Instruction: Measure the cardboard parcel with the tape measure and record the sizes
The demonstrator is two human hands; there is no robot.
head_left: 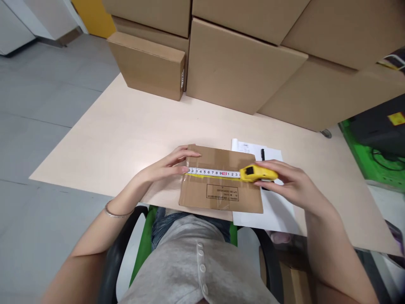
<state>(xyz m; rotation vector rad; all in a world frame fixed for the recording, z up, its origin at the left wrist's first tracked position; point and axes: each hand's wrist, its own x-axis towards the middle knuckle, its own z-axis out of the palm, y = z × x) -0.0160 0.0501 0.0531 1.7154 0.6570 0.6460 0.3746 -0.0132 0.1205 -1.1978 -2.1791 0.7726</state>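
Observation:
A small flat cardboard box with printed text and clear packing tape lies at the table's front edge. Across its top runs the white blade of a yellow tape measure, pulled out from left to right past the red 10 mark. My right hand grips the yellow case at the box's right side, thumb and fingers on either side of it. At the box's left edge, my left hand pinches the blade's end, one finger resting on the cardboard. The blade's tip is partly hidden by that hand.
Partly under the box is white paper, with a black pen on it. Large cardboard boxes are stacked along the table's back, a slim box at their left. A green bin stands at right.

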